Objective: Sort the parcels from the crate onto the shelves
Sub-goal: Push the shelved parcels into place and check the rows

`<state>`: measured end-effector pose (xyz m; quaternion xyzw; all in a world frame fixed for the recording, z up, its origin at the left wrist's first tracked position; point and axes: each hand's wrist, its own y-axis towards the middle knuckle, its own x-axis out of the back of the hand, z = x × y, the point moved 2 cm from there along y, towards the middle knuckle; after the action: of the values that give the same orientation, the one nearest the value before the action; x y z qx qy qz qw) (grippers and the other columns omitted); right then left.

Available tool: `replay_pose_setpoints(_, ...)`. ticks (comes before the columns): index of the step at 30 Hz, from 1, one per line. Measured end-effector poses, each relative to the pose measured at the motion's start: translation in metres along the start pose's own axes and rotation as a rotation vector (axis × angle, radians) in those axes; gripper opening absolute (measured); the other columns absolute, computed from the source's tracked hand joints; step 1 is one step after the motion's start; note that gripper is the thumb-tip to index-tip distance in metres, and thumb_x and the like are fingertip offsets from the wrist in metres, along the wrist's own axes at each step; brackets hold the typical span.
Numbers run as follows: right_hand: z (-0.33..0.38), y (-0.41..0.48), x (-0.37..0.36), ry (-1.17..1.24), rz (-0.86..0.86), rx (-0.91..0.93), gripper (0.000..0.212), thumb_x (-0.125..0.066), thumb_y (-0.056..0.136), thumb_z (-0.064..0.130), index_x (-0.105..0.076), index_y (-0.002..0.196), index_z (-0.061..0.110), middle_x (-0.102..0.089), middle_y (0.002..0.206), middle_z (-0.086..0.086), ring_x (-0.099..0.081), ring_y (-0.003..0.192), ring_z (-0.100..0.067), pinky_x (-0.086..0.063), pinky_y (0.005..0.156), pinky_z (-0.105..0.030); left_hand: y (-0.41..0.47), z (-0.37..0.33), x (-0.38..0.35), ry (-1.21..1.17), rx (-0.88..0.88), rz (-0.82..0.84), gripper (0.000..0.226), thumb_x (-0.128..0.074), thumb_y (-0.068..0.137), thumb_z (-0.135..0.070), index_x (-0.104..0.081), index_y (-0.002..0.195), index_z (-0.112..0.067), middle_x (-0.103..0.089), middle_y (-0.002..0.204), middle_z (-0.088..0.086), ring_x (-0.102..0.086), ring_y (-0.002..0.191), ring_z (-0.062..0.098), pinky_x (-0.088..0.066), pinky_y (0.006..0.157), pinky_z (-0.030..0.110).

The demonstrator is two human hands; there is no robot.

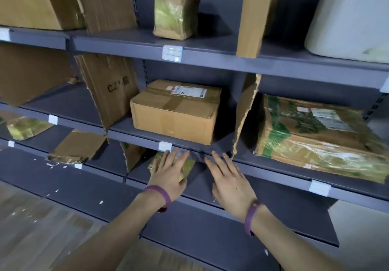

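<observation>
A small tape-wrapped yellowish parcel (186, 168) lies on the lower grey shelf (202, 184), mostly hidden under my left hand (169, 175). That hand rests flat on the parcel with straight fingers. My right hand (228, 178) is stretched out flat beside it, fingers straight, reaching under the edge of the middle shelf (147, 137) and holding nothing. The crate is out of view.
A taped cardboard box (175, 115) sits on the middle shelf, a large plastic-wrapped parcel (320, 138) to its right. A small wrapped parcel (174, 13) stands on the top shelf. Torn cardboard dividers (245, 115) separate the bays. A white bag (353, 18) is at upper right.
</observation>
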<state>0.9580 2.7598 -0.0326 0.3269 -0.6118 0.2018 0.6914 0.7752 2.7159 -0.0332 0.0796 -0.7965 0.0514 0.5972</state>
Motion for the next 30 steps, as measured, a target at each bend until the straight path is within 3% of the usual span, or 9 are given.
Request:
replay_pose_setpoints(4,0.023,0.043,-0.012,0.005,0.009,-0.075,0.080,-0.072,0.072,0.011,-0.038,0.144,0.015,-0.036,0.153,-0.010,-0.038,0.138,-0.034,-0.045,0.103,-0.047,0.024,0.057,0.020,0.007,0.021,0.015,0.078,-0.052,0.093,-0.032,0.001,0.150,-0.040,0.013,0.160,-0.006,0.011,0.148,0.020,0.001,0.119,0.047)
replay_pose_setpoints(7,0.039,0.070,-0.016,0.008,-0.004,-0.147,0.074,-0.062,0.081,0.008,-0.032,0.149,0.014,-0.024,0.158,-0.010,-0.026,0.144,-0.035,-0.035,0.111,-0.050,0.049,0.097,0.034,-0.004,0.016,0.043,0.079,-0.052,0.093,-0.030,0.002,0.151,-0.039,0.016,0.159,-0.007,0.013,0.147,0.019,0.000,0.118,0.048)
replay_pose_setpoints(10,0.048,0.086,-0.021,-0.006,0.044,-0.236,0.070,-0.047,0.092,0.013,-0.015,0.153,0.018,-0.005,0.162,-0.003,-0.007,0.149,-0.029,-0.019,0.119,-0.044,0.071,0.126,0.042,-0.007,-0.007,0.050,0.078,-0.053,0.092,-0.030,-0.002,0.150,-0.039,0.014,0.159,-0.005,0.011,0.147,0.021,-0.003,0.119,0.050)
replay_pose_setpoints(12,0.052,0.092,-0.023,-0.013,0.046,-0.288,0.068,-0.044,0.093,0.014,-0.014,0.153,0.019,-0.004,0.162,0.000,-0.005,0.149,-0.027,-0.017,0.120,-0.042,0.081,0.139,0.045,-0.002,-0.041,0.057,0.078,-0.052,0.092,-0.031,-0.001,0.150,-0.040,0.013,0.159,-0.004,0.010,0.147,0.022,-0.004,0.119,0.050)
replay_pose_setpoints(18,0.063,0.096,-0.031,-0.053,0.036,-0.416,0.069,-0.052,0.088,0.011,-0.025,0.151,0.016,-0.018,0.160,-0.004,-0.014,0.148,-0.028,-0.021,0.119,-0.044,0.092,0.159,0.043,-0.002,-0.143,0.074,0.078,-0.052,0.092,-0.030,-0.002,0.150,-0.039,0.018,0.158,-0.007,0.012,0.147,0.022,-0.005,0.119,0.051)
replay_pose_setpoints(21,0.073,0.094,-0.036,-0.095,0.004,-0.437,0.072,-0.065,0.078,0.008,-0.039,0.145,0.012,-0.032,0.154,-0.010,-0.030,0.142,-0.034,-0.030,0.114,-0.048,0.088,0.162,0.044,-0.041,-0.182,0.003,0.074,-0.050,0.092,-0.027,-0.005,0.151,-0.037,0.011,0.159,-0.004,0.008,0.148,0.021,-0.007,0.119,0.050)
replay_pose_setpoints(24,0.091,0.090,-0.050,-0.122,-0.018,-0.379,0.077,-0.073,0.062,0.002,-0.051,0.135,0.009,-0.047,0.144,-0.014,-0.046,0.132,-0.036,-0.042,0.105,-0.052,0.070,0.165,0.034,-0.067,-0.243,-0.092,0.069,-0.047,0.093,-0.026,-0.011,0.152,-0.032,0.000,0.160,-0.004,0.001,0.148,0.020,-0.011,0.119,0.044)
replay_pose_setpoints(27,0.115,0.087,-0.070,-0.136,-0.016,-0.288,0.084,-0.069,0.057,-0.002,-0.046,0.137,0.011,-0.047,0.144,-0.013,-0.046,0.133,-0.035,-0.037,0.105,-0.052,0.052,0.171,0.012,-0.115,-0.352,-0.081,0.068,-0.051,0.092,-0.020,-0.019,0.151,-0.029,-0.005,0.161,-0.003,0.000,0.149,0.021,-0.006,0.120,0.045)
replay_pose_setpoints(30,0.136,0.087,-0.094,-0.064,0.041,-0.263,0.078,-0.068,0.059,-0.003,-0.051,0.134,0.012,-0.048,0.145,-0.010,-0.047,0.132,-0.032,-0.041,0.105,-0.052,0.042,0.185,-0.011,-0.112,-0.389,-0.119,0.069,-0.057,0.086,-0.011,-0.031,0.148,-0.027,-0.015,0.159,0.000,-0.008,0.148,0.026,-0.012,0.118,0.049)
